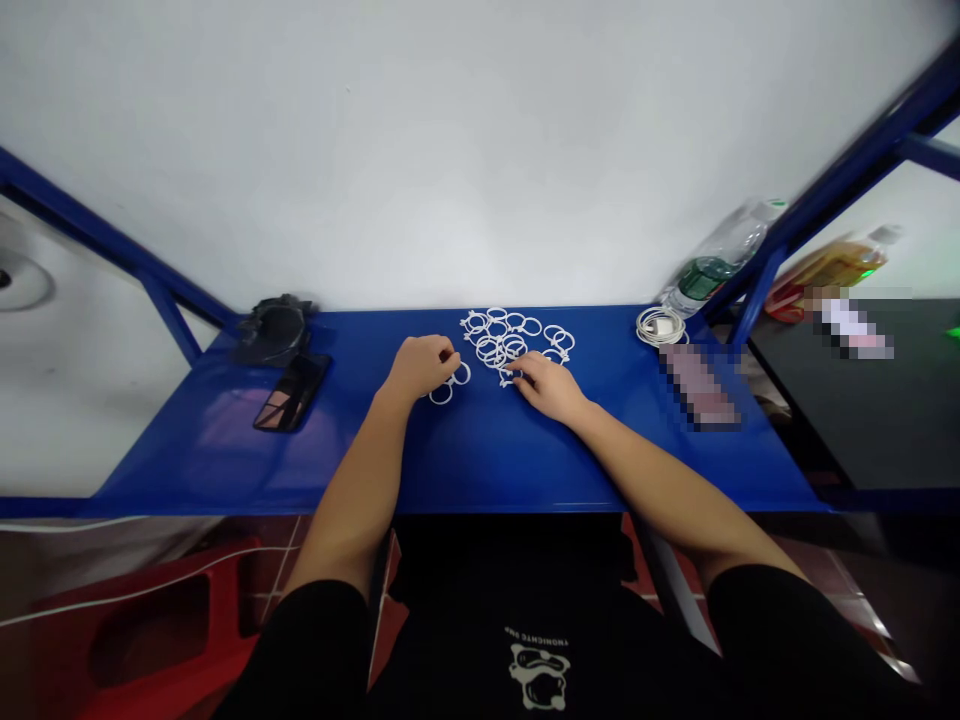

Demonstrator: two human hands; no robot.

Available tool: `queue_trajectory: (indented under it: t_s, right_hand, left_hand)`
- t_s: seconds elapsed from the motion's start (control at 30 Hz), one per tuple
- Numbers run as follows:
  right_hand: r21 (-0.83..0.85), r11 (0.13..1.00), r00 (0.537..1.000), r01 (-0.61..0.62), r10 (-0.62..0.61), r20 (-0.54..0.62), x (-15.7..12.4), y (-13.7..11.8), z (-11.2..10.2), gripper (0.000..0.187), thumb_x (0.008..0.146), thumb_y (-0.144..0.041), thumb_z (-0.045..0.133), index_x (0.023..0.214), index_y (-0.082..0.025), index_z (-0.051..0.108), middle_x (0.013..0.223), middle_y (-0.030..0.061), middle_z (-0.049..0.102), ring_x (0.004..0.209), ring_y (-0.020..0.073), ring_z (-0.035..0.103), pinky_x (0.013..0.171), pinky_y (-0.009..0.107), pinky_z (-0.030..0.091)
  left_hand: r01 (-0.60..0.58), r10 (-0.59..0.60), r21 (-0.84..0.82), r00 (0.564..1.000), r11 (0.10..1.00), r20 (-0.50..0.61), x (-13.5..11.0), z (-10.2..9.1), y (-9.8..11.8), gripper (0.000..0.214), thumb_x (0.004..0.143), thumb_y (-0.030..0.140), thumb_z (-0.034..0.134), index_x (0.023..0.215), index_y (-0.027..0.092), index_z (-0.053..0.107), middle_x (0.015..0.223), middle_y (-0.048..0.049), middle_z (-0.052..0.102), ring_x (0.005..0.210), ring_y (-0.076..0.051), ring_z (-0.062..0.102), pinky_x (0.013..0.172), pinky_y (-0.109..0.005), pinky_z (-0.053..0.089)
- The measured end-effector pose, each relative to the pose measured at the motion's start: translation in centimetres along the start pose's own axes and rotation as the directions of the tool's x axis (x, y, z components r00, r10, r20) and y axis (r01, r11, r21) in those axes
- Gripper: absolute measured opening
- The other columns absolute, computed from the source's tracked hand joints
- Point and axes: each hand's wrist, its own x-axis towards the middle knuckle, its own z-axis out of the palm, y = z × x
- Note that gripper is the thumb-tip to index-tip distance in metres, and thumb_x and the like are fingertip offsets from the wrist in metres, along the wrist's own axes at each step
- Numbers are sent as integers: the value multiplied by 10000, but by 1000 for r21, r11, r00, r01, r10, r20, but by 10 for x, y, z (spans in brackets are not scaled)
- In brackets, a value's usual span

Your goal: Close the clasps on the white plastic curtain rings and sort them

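Observation:
A heap of several white plastic rings (514, 338) lies at the back middle of the blue table (465, 450). My left hand (421, 365) is curled, its fingers closed on a white ring (459, 374), and another ring (440, 394) lies just in front of it. My right hand (549, 385) rests on the table at the heap's near edge, its fingertips pinching a small white ring piece (508, 376).
A dark phone (292, 391) lies at the left, behind it a black crumpled object (276, 329). A coiled white cable with charger (661, 325) sits at the right, beside a plastic bottle (716, 260). Blue frame bars rise at both sides. A red stool (150, 630) stands below left.

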Motion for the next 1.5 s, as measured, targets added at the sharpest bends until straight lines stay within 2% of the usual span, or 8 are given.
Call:
queue_trajectory:
  t_s: [0.17, 0.37, 0.57, 0.67, 0.77, 0.93, 1.23, 1.5]
  right_hand:
    - [-40, 998, 996, 45, -42, 76, -1, -2, 1, 340, 997, -126, 584, 1284, -245, 721, 1259, 89, 737, 1132, 249, 704, 904, 380, 591]
    - [-121, 989, 982, 82, -59, 178, -1, -4, 0, 376, 1003, -120, 588, 1332, -239, 725, 1244, 100, 737, 1059, 239, 718, 797, 327, 567]
    - [-167, 983, 978, 81, -46, 205, -1, -6, -1, 295, 1040, -183, 593, 1269, -248, 767, 1147, 87, 751, 970, 217, 719, 722, 295, 524]
    - [-99, 994, 988, 55, -40, 146, -1, -7, -1, 236, 1048, -217, 610, 1207, -232, 784, 1127, 86, 772, 979, 220, 728, 756, 307, 535]
    - [30, 999, 1000, 13, -13, -5, 0, -7, 1, 213, 1051, -262, 628, 1188, -229, 787, 1049, 77, 795, 929, 215, 736, 803, 328, 554]
    - [222, 975, 978, 9, 37, -203, 0, -8, 1, 212, 1062, -365, 638, 1113, -249, 808, 977, 57, 817, 831, 198, 739, 789, 326, 572]
    - [243, 967, 978, 71, -19, -208, -4, -12, -2, 244, 1075, -411, 633, 1059, -250, 815, 939, 62, 814, 828, 205, 750, 771, 331, 582]
    - [235, 969, 954, 75, -1, -300, -4, -17, 0, 173, 1053, -358, 666, 1041, -260, 808, 914, 44, 812, 787, 198, 740, 737, 322, 578]
  left_hand:
    - [26, -26, 9, 1000, 1000, 12, 0, 9, -4, 200, 911, 329, 734, 741, 227, 701, 756, -40, 716, 693, -206, 597, 747, -353, 445]
    - [-128, 127, -88, 992, 988, -16, 1, 27, 13, 174, 961, 394, 712, 958, 230, 769, 951, -73, 755, 901, -255, 650, 891, -404, 490]
    - [-165, 167, -67, 986, 984, 25, -2, 36, 19, 183, 963, 400, 720, 914, 237, 786, 906, -62, 776, 876, -252, 652, 925, -435, 469]
    - [-173, 173, -55, 985, 983, -9, -2, 32, 23, 197, 974, 392, 718, 871, 234, 776, 859, -50, 776, 852, -245, 663, 932, -446, 458]
    - [-256, 254, -96, 967, 962, -28, -2, 27, 34, 192, 996, 383, 691, 918, 234, 783, 885, -48, 787, 856, -231, 681, 884, -415, 475]
    - [-349, 341, -181, 937, 920, -74, -4, 26, 56, 212, 1031, 406, 668, 1043, 239, 798, 986, -62, 810, 908, -218, 715, 841, -379, 510]
    - [-430, 400, -178, 899, 885, -178, -5, 29, 66, 225, 1065, 325, 608, 957, 233, 783, 912, -50, 800, 868, -203, 720, 818, -370, 524]
    - [-397, 361, -179, 910, 900, -203, -5, 24, 73, 141, 1022, 294, 639, 964, 234, 753, 931, -49, 799, 898, -208, 731, 835, -380, 532]
